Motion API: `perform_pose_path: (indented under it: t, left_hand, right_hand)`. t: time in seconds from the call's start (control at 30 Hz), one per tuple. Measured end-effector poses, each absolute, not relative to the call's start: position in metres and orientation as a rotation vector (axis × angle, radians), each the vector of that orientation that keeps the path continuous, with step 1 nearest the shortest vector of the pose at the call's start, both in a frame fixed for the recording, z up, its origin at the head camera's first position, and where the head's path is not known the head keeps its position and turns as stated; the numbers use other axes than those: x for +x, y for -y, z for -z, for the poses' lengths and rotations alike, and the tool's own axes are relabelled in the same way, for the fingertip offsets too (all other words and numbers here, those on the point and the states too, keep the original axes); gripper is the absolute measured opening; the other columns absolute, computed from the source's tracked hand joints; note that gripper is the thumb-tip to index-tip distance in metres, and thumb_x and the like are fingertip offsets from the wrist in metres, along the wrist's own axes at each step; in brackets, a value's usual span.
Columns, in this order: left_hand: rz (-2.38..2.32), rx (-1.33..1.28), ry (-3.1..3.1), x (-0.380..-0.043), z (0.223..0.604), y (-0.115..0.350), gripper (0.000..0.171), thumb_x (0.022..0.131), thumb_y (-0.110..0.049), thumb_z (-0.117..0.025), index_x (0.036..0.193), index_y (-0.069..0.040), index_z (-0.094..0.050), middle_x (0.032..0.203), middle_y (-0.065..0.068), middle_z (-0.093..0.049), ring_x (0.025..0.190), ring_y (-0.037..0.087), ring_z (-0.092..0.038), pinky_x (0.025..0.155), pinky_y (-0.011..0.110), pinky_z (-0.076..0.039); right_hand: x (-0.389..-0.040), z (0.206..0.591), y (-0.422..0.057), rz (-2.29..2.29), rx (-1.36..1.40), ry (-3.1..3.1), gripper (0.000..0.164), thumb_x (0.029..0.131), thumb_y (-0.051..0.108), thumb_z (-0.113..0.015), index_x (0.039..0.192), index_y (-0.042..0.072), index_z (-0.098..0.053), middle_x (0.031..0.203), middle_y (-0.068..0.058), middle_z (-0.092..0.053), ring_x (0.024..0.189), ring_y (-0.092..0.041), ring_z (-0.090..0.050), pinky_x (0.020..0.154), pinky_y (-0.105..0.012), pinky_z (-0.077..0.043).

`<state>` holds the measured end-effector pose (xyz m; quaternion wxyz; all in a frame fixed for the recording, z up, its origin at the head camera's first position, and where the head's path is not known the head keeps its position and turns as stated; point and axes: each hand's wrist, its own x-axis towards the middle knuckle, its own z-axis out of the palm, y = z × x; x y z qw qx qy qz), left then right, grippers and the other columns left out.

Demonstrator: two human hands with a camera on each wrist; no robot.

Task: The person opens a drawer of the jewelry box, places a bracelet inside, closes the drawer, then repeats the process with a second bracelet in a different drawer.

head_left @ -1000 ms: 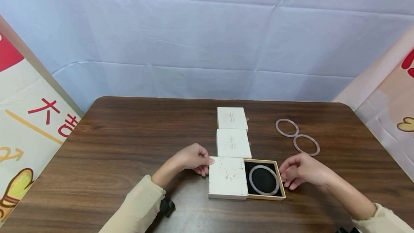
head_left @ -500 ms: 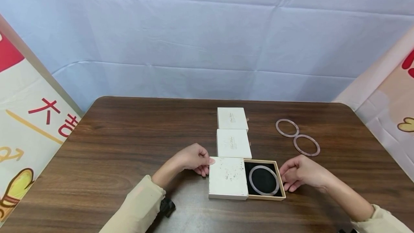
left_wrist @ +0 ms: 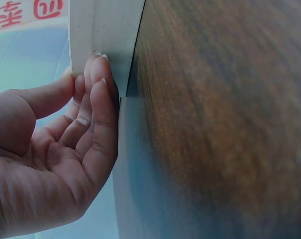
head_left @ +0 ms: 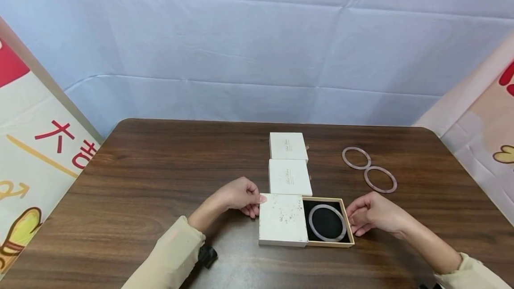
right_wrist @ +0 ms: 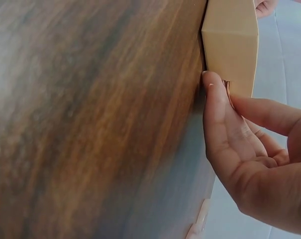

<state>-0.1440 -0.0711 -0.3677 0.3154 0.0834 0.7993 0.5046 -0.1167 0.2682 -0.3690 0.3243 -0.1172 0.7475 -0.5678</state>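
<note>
A white slide-out box stands near the table's front, its speckled sleeve at the left and its cream-edged drawer pulled out to the right. A pale lilac bangle lies on the drawer's black lining. My left hand holds the sleeve's left end, thumb at the top edge and fingertips against the end wall. At the drawer's right end, my right hand pinches a small ribbon tab between thumb and forefinger, the fingertips close to the end wall.
Two more white boxes, a nearer one and a farther one, line up behind the sleeve. Two loose bangles, one farther back and one nearer, lie on the brown wooden table behind my right hand.
My right hand has shifted slightly toward the table's front, leaving the nearer loose bangle fully visible. The left hand, the boxes and the bangles stay where they were.
</note>
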Motion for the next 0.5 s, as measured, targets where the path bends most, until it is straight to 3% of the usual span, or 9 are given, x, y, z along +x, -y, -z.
perform_pose_path:
  t: [0.5]
  left_hand:
    - [-1.325, 0.218, -2.109, -0.1434, 0.3662, 0.0719, 0.026, 0.09, -0.009, -0.059, 0.067, 0.002, -0.056, 0.055, 0.008, -0.058, 0.049, 0.013, -0.058, 0.052, 0.029, -0.053]
  right_hand:
    - [-0.117, 0.3668, -0.2645, 1.491, -0.306, -1.977, 0.021, 0.077, -0.011, -0.05, 0.093, -0.024, -0.052, 0.075, -0.013, -0.063, 0.063, -0.017, -0.063, 0.06, -0.034, -0.054]
